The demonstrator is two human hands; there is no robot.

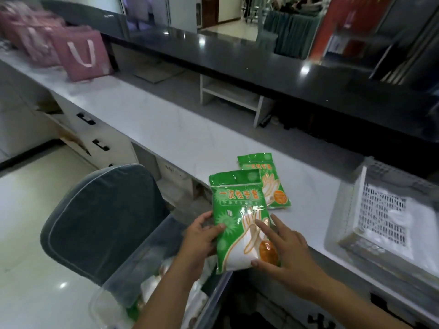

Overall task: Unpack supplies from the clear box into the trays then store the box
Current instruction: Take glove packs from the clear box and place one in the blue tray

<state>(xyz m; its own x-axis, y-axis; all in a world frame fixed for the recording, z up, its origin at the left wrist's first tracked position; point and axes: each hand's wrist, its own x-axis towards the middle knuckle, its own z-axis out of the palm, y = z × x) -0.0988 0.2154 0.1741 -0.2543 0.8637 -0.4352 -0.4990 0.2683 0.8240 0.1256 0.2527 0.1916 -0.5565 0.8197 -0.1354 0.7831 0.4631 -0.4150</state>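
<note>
Left hand [202,236] grips the near green glove packet [240,224] by its left edge above the clear box [147,276]; right hand [287,248], fingers spread, presses its face. Second packet [266,181] lies on the counter [166,129].

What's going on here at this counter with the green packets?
A person is unpacking supplies. Their left hand grips the edge of a green glove packet, while the right hand rests on it with fingers spread. A second green packet already lies on the white counter. The clear box, with more items inside, sits below the hands beside a grey chair. A white mesh tray waits to the right on the counter.
</note>
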